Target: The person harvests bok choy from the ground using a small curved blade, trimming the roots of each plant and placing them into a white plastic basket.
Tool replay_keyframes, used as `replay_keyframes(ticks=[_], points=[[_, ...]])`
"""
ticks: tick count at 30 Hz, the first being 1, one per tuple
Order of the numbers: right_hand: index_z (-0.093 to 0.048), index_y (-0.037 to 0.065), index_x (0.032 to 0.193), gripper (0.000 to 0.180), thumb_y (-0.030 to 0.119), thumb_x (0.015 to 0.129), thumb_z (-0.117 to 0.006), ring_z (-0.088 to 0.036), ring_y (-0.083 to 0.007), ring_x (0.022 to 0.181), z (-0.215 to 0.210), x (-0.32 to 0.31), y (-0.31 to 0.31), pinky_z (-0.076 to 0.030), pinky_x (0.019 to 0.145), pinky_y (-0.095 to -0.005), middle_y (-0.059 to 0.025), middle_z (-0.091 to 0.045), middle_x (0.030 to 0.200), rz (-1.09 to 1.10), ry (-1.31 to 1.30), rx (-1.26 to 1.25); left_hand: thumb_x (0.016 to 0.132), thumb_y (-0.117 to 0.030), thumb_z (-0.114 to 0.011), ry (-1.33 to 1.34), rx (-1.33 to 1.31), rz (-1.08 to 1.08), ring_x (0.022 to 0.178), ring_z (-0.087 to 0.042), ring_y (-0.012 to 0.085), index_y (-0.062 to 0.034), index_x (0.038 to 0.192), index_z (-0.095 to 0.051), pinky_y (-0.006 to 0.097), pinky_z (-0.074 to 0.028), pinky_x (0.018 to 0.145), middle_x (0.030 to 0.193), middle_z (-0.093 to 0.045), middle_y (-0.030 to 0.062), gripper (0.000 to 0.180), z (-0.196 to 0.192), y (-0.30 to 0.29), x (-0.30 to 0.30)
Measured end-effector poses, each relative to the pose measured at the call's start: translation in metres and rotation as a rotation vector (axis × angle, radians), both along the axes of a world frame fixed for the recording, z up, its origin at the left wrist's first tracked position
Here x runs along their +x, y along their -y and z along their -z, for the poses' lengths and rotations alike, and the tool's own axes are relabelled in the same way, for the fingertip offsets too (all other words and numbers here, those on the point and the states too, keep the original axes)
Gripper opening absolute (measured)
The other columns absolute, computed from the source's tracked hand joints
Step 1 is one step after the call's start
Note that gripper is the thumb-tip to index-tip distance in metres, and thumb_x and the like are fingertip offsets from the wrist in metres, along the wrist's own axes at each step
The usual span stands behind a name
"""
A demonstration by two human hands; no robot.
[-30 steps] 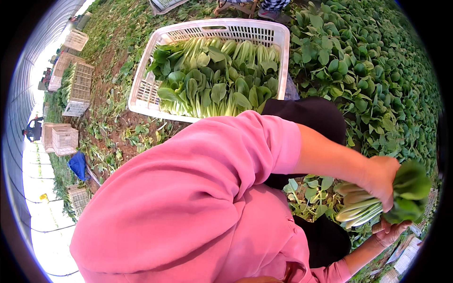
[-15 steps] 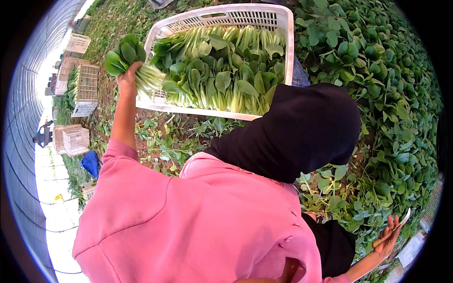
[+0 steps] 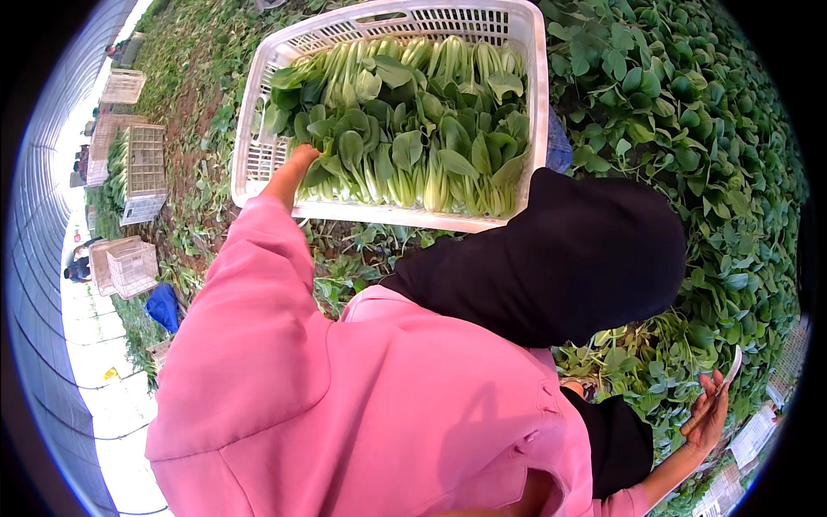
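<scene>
My left hand (image 3: 301, 162) reaches over the near left side of a white plastic crate (image 3: 392, 217). It is closed on a bunch of bok choy (image 3: 315, 183) at the left end of the near row, with leaves hiding part of the fingers. More bok choy (image 3: 405, 151) lies in the crate in two rows, the far one with its pale stems toward the far side, the near one with stems toward me. Away at the lower right, my right hand (image 3: 708, 418) holds a small knife with a pale, slightly curved blade (image 3: 734, 364); its handle is mostly hidden.
My black-trousered knee (image 3: 568, 254) is bent beside the crate's near right corner. Dense leafy greens (image 3: 680, 138) grow along the right. On the left stand several crates (image 3: 145, 164), a blue cloth or bag (image 3: 162, 308) and a distant person (image 3: 79, 263). Plastic greenhouse film curves beyond them.
My left hand has carried the bunch of bok choy from outside the crate's left end, rightward and down into the crate. My right hand, with the knife, has shifted only slightly.
</scene>
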State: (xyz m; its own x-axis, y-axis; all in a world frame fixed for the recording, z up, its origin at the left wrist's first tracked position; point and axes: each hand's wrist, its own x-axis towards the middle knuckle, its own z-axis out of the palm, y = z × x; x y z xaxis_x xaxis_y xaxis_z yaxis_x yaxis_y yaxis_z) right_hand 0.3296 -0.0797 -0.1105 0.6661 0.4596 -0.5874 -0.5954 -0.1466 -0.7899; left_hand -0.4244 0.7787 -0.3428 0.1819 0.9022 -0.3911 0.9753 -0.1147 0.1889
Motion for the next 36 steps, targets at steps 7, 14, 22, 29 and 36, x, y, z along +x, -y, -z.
replay_keyframes(ticks=[7, 14, 22, 29, 36], points=[[-0.044, -0.002, 0.132, 0.046, 0.031, 0.101, -0.049, -0.068, -0.0094, 0.067, -0.058, -0.013, -0.017, -0.051, 0.047, -0.0133, -0.0164, -0.066, 0.11, -0.006, 0.074, -0.155, 0.072, -0.042, -0.076, 0.18, 0.09, -0.214, 0.091, -0.066, 0.0261, 0.0057, 0.12, -0.059, 0.036, -0.051, 0.082, 0.101, -0.069, 0.0163, 0.07, -0.13, 0.142, 0.171], [-0.048, -0.003, 0.13, 0.047, 0.034, 0.1, -0.05, -0.056, -0.0033, 0.057, -0.045, -0.005, -0.025, -0.042, 0.044, -0.012, -0.0127, -0.067, 0.102, -0.023, 0.208, -0.211, 0.08, -0.022, -0.074, 0.573, 0.215, 0.143, 0.07, -0.066, 0.0135, -0.003, 0.087, -0.072, 0.025, -0.051, 0.066, 0.079, -0.072, 0.0087, 0.021, -0.17, 0.205, 0.192], [-0.054, 0.0, 0.122, 0.042, 0.034, 0.098, -0.054, -0.054, -0.0004, 0.055, -0.062, -0.019, -0.054, -0.041, 0.043, -0.0111, -0.0086, -0.068, 0.095, -0.054, 0.219, -0.257, 0.075, -0.02, -0.072, 0.31, 0.346, 0.162, 0.068, -0.066, 0.02, -0.0024, 0.081, -0.071, 0.031, -0.05, 0.065, 0.075, -0.069, 0.0111, 0.019, -0.159, 0.217, 0.211], [-0.053, 0.0, 0.124, 0.048, 0.039, 0.096, -0.056, -0.053, 0.0015, 0.058, -0.052, -0.017, -0.038, -0.041, 0.045, -0.0076, -0.0092, -0.063, 0.098, 0.07, 0.249, -0.294, 0.073, -0.011, -0.067, 0.578, 0.327, -0.118, 0.06, -0.061, 0.0151, 0.0011, 0.077, -0.069, 0.031, -0.049, 0.06, 0.065, -0.067, 0.0078, 0.013, -0.164, 0.236, 0.167], [-0.053, -0.001, 0.125, 0.043, 0.033, 0.097, -0.056, -0.056, 0.0003, 0.059, -0.046, -0.012, -0.04, -0.044, 0.047, -0.0077, -0.0107, -0.065, 0.099, -0.005, 0.196, -0.229, 0.078, -0.003, -0.064, 0.862, 0.466, 0.039, 0.075, -0.058, 0.006, 0.004, 0.078, -0.065, 0.02, -0.045, 0.068, 0.1, -0.069, 0.012, 0.007, -0.213, 0.245, 0.191]])
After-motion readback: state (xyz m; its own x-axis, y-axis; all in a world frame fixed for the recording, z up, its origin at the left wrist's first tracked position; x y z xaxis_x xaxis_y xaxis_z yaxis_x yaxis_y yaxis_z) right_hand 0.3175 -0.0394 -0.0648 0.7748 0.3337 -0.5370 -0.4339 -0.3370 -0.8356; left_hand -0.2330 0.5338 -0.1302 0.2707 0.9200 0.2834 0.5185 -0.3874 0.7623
